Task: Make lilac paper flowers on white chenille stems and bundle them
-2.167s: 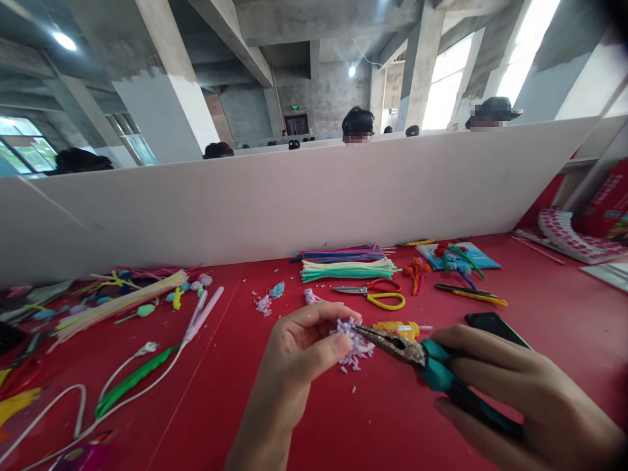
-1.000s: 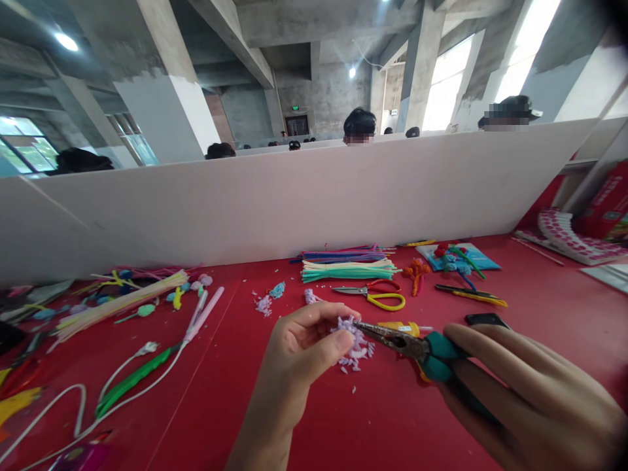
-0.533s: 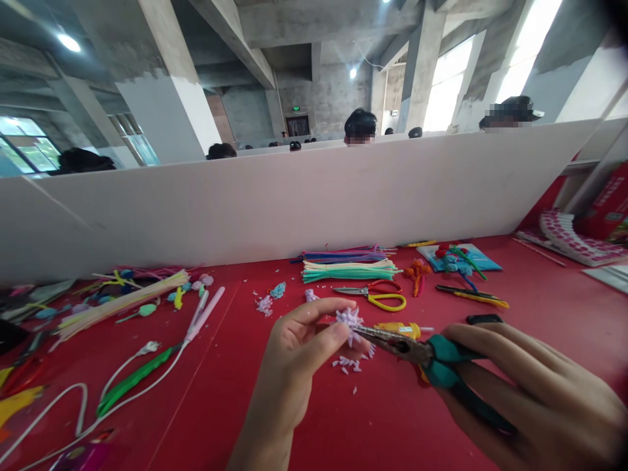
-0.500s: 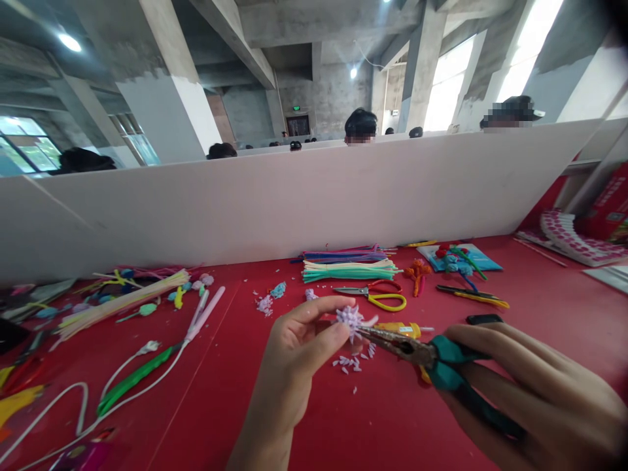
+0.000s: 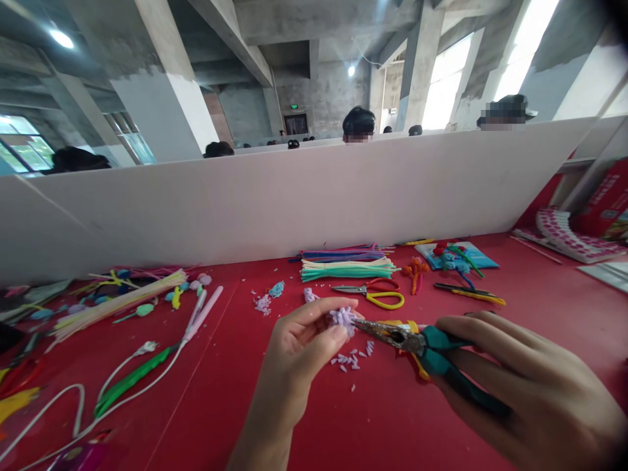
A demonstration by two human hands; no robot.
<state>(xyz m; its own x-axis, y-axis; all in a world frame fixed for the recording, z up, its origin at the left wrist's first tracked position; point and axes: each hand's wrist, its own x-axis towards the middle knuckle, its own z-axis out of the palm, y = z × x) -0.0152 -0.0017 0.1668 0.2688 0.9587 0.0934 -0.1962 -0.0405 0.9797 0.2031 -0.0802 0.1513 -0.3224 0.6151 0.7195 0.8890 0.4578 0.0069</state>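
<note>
Between the thumb and fingers of my left hand (image 5: 297, 356) is a small spiky lilac pipe-cleaner ball (image 5: 342, 318). My right hand (image 5: 520, 373) is wrapped round the teal and black handles of needle-nose pliers (image 5: 407, 340). The rusty jaws of the pliers touch the right side of the ball; whether they grip one of its spikes I cannot tell. Below the ball, several short lilac pipe-cleaner pieces (image 5: 350, 360) lie scattered on the red table (image 5: 373, 425). A yellow-bodied tool (image 5: 420, 367) lies partly hidden behind the pliers.
Yellow-and-red-handled scissors (image 5: 383, 299) lie beyond my hands, before bundled pipe cleaners (image 5: 348, 269). A utility knife (image 5: 471, 294) is at the right. On the left are a lilac corded tool (image 5: 205, 314), its white cord, and pale pipe cleaners (image 5: 118, 302). A white partition (image 5: 275, 209) closes the back.
The pliers and my right hand have shifted slightly left, towards the ball. A longer lilac strand that stuck out at the ball's right no longer shows. The view has moved a little.
</note>
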